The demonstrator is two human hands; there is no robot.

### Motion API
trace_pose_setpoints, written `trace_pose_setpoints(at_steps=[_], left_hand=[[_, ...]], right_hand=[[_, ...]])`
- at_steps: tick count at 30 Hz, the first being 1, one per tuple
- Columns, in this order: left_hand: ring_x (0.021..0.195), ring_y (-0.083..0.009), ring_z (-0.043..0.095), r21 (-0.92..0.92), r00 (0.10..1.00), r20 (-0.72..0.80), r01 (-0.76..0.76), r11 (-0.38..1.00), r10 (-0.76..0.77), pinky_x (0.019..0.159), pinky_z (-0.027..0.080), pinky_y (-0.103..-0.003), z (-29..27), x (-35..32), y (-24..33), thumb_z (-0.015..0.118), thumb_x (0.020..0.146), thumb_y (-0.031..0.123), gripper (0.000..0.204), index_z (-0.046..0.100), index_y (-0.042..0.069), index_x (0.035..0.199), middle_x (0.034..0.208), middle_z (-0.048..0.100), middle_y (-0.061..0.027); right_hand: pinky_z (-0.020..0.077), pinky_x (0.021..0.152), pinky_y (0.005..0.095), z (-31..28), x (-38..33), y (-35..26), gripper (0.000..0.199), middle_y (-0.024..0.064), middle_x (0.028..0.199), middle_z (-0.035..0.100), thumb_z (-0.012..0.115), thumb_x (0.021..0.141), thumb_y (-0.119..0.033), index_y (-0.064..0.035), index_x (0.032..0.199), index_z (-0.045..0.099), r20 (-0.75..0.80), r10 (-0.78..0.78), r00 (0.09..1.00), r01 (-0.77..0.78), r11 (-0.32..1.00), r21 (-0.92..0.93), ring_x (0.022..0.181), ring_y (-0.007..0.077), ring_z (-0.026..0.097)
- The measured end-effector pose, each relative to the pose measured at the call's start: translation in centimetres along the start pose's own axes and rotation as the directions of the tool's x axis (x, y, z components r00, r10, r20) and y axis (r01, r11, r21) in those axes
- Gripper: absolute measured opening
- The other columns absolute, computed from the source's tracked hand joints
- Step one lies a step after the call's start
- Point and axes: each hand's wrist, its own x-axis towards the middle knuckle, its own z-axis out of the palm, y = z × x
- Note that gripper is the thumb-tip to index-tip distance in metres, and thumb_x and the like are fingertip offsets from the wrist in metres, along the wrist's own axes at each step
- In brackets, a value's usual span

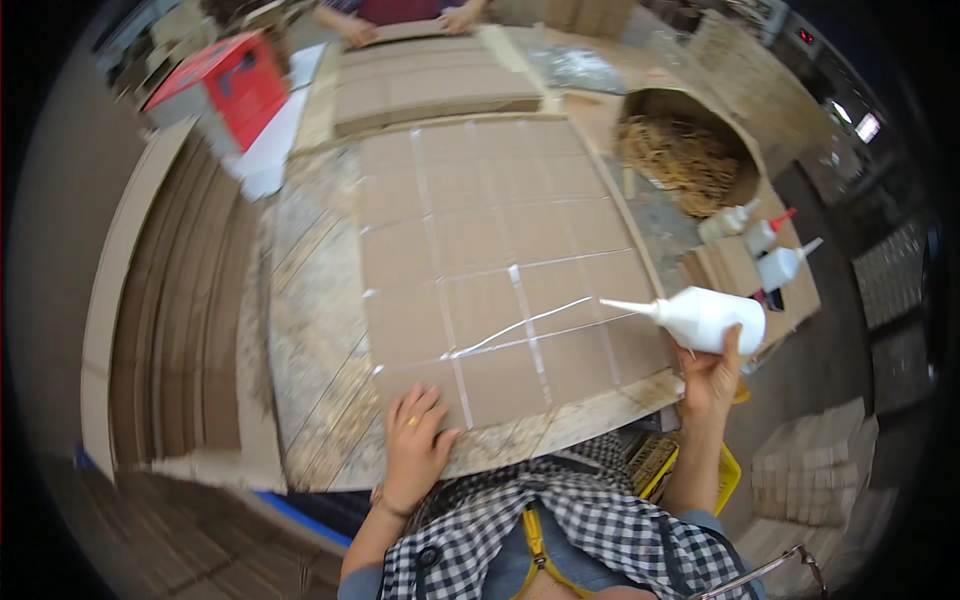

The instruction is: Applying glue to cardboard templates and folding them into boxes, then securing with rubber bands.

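Observation:
A flat brown cardboard sheet (500, 240) lies on the worktable, marked with a grid of whitish lines. One wavy white line slants across its near part. My right hand (712, 375) grips a white squeeze bottle (712, 320), tilted on its side above the sheet's right edge. The bottle's long thin nozzle points left over the cardboard. My left hand (415, 440) rests flat at the near left corner of the sheet, fingers stretched out, a ring on one of them.
Cardboard pieces stand packed in a box (100, 330) at left. A red and white box (235, 95) sits far left. Beyond the sheet, a co-worker's hands (460, 18) touch a cardboard stack (430, 85). At right are a round container (740, 130) of tan bands and several bottles (785, 262).

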Motion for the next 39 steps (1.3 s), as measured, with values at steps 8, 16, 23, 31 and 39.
trace_pose_setpoints(at_steps=[8, 16, 23, 31, 39], left_hand=[[0.123, -0.0377, 0.045, 0.067, 0.997, 0.078, 0.016, 0.998, -0.021, 0.105, 0.027, -0.055, -0.3, 0.7, 0.8, 0.073, 0.074, 0.014, 0.034, 0.063, 0.006, 0.105, 0.124, 0.055, -0.0138], [0.123, -0.0374, 0.046, 0.090, 0.995, 0.096, 0.018, 0.996, -0.027, 0.102, 0.028, -0.058, -0.1, 0.5, 0.2, 0.076, 0.070, 0.018, 0.037, 0.065, 0.010, 0.104, 0.124, 0.056, -0.0129], [0.122, -0.0376, 0.048, 0.124, 0.994, 0.096, 0.044, 0.991, -0.056, 0.103, 0.028, -0.059, 0.1, 0.1, -0.1, 0.079, 0.066, 0.024, 0.041, 0.067, 0.012, 0.103, 0.123, 0.058, -0.0127], [0.121, -0.0364, 0.050, 0.136, 0.994, 0.090, 0.054, 0.989, -0.067, 0.101, 0.030, -0.058, 0.4, -0.1, -0.5, 0.080, 0.063, 0.026, 0.042, 0.068, 0.012, 0.101, 0.121, 0.059, -0.0117], [0.121, -0.0368, 0.050, 0.137, 0.995, 0.079, 0.055, 0.989, -0.066, 0.102, 0.031, -0.057, 0.1, 0.1, 0.0, 0.079, 0.065, 0.022, 0.039, 0.068, 0.012, 0.101, 0.121, 0.059, -0.0124]], right_hand=[[0.0522, 0.066, 0.0381, 5.6, 11.5, 2.2, 0.046, 0.0050, 0.107, 0.062, 0.074, 0.079, -0.021, -0.0119, 0.119, 0.053, -0.088, -0.335, 0.938, 0.299, 0.913, -0.278, 0.094, 0.0203, 0.063], [0.0508, 0.081, 0.0374, 16.0, 26.5, 11.4, 0.058, 0.0134, 0.106, 0.060, 0.082, 0.068, -0.013, -0.0001, 0.114, 0.049, -0.008, -0.780, 0.626, 0.728, 0.588, -0.351, 0.094, 0.0237, 0.060], [0.0399, 0.095, 0.0442, 20.7, 31.5, 16.9, 0.080, 0.0222, 0.116, 0.052, 0.086, 0.062, -0.020, 0.0043, 0.122, 0.038, 0.072, -0.774, 0.629, 0.697, 0.520, -0.493, 0.108, 0.0352, 0.053], [0.0408, 0.093, 0.0456, 22.9, 31.5, 16.2, 0.075, 0.0234, 0.113, 0.055, 0.084, 0.063, -0.022, 0.0031, 0.119, 0.040, 0.166, -0.767, 0.619, 0.707, 0.453, -0.544, 0.108, 0.0381, 0.054], [0.0428, 0.091, 0.0446, 21.2, 27.8, 13.9, 0.074, 0.0238, 0.112, 0.056, 0.084, 0.064, -0.023, 0.0024, 0.119, 0.041, 0.141, -0.714, 0.686, 0.623, 0.476, -0.621, 0.105, 0.0368, 0.056]])
